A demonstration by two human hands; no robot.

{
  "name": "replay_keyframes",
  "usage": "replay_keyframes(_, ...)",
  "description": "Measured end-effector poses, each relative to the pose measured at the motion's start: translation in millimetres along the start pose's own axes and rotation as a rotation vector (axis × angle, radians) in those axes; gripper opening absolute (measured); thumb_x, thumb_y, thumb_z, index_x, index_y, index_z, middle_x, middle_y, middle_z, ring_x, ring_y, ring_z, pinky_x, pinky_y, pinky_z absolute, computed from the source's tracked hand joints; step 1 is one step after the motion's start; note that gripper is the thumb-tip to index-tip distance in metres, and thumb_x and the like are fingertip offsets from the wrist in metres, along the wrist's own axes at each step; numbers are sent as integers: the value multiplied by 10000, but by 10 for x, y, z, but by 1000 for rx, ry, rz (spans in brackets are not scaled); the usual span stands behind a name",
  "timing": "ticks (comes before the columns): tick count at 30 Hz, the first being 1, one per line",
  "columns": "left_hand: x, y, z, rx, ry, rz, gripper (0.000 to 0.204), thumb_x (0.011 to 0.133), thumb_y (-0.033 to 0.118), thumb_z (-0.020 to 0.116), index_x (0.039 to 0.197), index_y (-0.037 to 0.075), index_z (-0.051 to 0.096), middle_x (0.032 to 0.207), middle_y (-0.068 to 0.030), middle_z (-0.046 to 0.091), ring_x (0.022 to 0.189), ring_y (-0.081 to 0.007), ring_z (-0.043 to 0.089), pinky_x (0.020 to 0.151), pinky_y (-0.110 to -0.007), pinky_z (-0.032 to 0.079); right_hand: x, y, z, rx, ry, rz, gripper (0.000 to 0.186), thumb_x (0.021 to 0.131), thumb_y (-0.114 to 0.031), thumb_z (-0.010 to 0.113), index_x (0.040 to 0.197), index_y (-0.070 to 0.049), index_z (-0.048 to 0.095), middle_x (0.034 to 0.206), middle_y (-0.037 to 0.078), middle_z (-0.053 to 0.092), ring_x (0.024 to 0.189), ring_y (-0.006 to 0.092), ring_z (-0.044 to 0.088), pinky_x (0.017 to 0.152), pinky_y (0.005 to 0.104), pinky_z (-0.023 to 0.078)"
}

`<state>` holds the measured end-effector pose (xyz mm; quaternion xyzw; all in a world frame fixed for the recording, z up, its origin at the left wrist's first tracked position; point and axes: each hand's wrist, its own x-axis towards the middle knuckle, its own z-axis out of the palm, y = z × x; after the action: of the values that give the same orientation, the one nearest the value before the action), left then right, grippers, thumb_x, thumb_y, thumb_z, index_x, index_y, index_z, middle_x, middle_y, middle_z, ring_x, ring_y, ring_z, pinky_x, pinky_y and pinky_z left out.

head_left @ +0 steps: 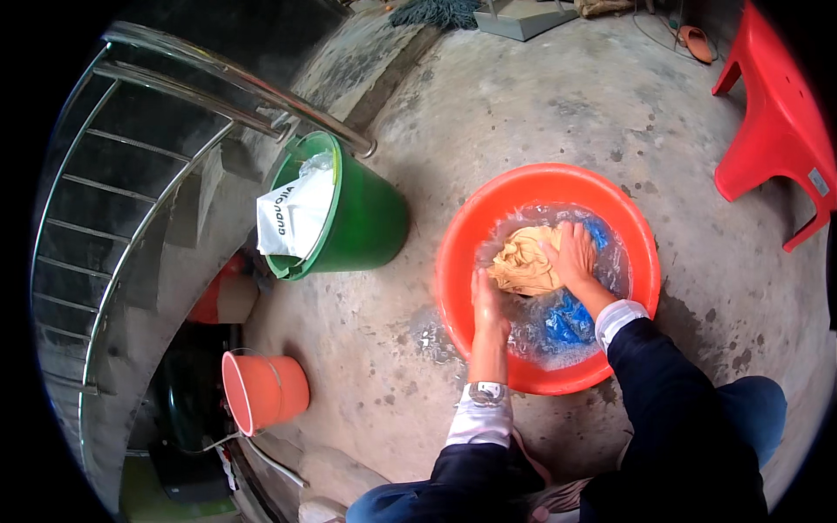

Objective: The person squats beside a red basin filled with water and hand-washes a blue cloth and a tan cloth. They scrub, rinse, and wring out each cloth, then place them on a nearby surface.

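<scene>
While wet, cloth [521, 263] in basin [644, 266].

The only view comes from a head-worn fisheye, the left one of a side-by-side pair. It looks steeply down at the floor [375, 349], the basin [643, 253] within arm's reach and right of centre. Forearms [490, 362] enter from below; the railing [209, 63] bends toward the left rim.
</scene>
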<state>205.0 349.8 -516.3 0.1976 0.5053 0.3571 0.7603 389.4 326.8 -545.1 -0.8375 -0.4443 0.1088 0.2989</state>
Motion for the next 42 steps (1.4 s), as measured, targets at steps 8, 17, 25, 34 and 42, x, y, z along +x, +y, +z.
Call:
replay_keyframes(8,-281,24,200,64,99,-117,867,856,726,379,1506,173,223,1561,-114,201,1431,-314,157,1083,-648,137,-170,-31,187,-227,35,-176,236,852,-205,546,1066,-144,624,1144,69,515,1094,264,483,847,412,406)
replay_keyframes(17,340,296,-403,-252,-881,111,476,938,467,457,1119,35,546,1056,-105,597,1008,-255,590,895,-425,483,-841,-1681,-739,711,-60,-469,243,881,-270,609,823,-49,526,826,161,575,807,318,583,705,421,461)
replay_keyframes(25,-16,494,163,-250,-429,113,292,987,306,419,1059,75,582,1030,-108,638,951,-255,632,863,-416,531,-441,-1140,-480,629,132,27,368,818,-414,671,736,-58,620,874,159,601,860,321,570,756,407,455)
replay_keyframes(34,-478,389,715,-163,-274,35,596,971,540,360,1305,64,490,1300,-125,559,1169,-300,558,1022,-463,433,-238,-885,-623,1997,-316,609,253,891,-258,672,991,-31,623,982,61,650,839,141,637,735,274,525)
replay_keyframes(42,-701,508,641,-304,-510,-418,717,870,697,407,1350,166,444,1416,-124,424,1215,-403,462,999,-664,315,-82,-901,-759,1078,-65,-131,278,799,-229,738,862,10,613,805,117,647,685,138,605,642,324,495)
